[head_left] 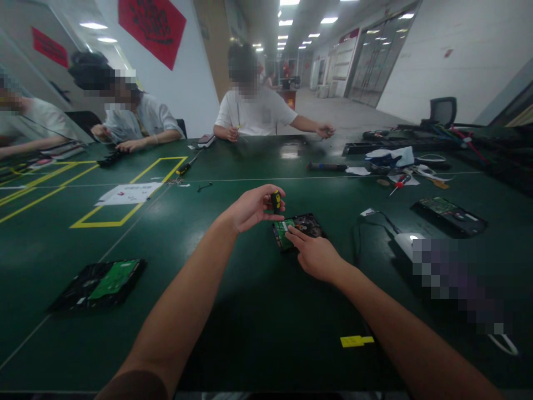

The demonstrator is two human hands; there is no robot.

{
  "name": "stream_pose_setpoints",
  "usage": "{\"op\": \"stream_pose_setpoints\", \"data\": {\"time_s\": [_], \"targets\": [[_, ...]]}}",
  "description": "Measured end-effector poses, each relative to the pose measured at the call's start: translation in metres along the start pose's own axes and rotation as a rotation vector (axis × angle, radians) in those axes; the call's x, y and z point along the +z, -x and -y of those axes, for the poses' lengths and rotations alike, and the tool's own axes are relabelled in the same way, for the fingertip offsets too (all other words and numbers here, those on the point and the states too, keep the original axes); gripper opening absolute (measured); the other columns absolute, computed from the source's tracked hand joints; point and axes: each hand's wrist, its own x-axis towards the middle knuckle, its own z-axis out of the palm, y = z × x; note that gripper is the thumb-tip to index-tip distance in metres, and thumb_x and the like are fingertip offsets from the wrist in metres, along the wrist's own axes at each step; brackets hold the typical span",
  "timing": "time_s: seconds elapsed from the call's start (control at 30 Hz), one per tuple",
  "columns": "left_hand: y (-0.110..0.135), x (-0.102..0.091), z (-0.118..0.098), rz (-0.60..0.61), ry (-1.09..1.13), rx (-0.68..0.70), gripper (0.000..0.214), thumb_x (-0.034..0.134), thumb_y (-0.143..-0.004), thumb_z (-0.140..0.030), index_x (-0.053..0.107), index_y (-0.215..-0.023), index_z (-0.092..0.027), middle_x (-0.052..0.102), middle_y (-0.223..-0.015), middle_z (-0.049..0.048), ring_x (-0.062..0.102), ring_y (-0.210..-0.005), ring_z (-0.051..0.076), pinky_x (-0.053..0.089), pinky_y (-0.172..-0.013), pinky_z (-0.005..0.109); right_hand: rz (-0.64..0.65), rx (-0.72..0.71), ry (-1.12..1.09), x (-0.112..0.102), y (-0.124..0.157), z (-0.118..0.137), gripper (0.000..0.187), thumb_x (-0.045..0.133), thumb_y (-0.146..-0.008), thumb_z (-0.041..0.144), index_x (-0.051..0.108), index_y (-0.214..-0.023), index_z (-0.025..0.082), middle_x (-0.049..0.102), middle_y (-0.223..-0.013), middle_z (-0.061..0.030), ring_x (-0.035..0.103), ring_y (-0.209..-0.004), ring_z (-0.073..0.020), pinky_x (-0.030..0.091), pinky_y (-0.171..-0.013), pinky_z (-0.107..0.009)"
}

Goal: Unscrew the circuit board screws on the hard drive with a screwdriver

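My left hand [259, 209] is closed around the black-and-yellow handle of a screwdriver [276, 201], held upright over a hard drive [310, 225]. The drive lies on the green table with its green circuit board facing up. The screwdriver's tip is too small to make out. From the near right side, my right hand [318, 256] grips the drive, its fingertips close together on the board. Part of the drive's near edge is hidden under that hand.
Another hard drive [112, 280] lies at the near left, and one more [449, 215] at the right. A pixelated long object [453, 283] with a cable is near my right forearm. Gloves [389, 157] and tools lie farther back. Co-workers [256, 111] sit across the table.
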Motion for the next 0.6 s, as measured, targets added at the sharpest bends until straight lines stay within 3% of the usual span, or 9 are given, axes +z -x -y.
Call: {"op": "stream_pose_setpoints", "data": {"time_s": [0.37, 0.6], "targets": [[-0.0011, -0.0003, 0.0029, 0.022, -0.061, -0.014, 0.026, 0.061, -0.086, -0.041, 0.067, -0.093, -0.017, 0.064, -0.095, 0.0089, 0.062, -0.092, 0.022, 0.055, -0.087, 0.046, -0.011, -0.003, 0.023, -0.0011, 0.0005, 0.0008, 0.064, 0.041, -0.089, 0.020, 0.038, -0.153, 0.024, 0.025, -0.165, -0.0052, 0.068, -0.104, -0.0271, 0.055, -0.079, -0.039], [-0.0031, -0.0002, 0.0055, -0.001, -0.035, -0.073, 0.029, 0.070, -0.082, -0.039, 0.062, -0.096, -0.015, 0.065, -0.095, 0.0096, 0.065, -0.088, 0.024, 0.055, -0.086, 0.048, -0.003, 0.003, 0.020, -0.0019, 0.0004, 0.0014, 0.065, 0.041, -0.089, 0.020, 0.037, -0.153, 0.025, 0.025, -0.165, -0.0055, 0.070, -0.098, -0.0265, 0.055, -0.078, -0.039]]}}
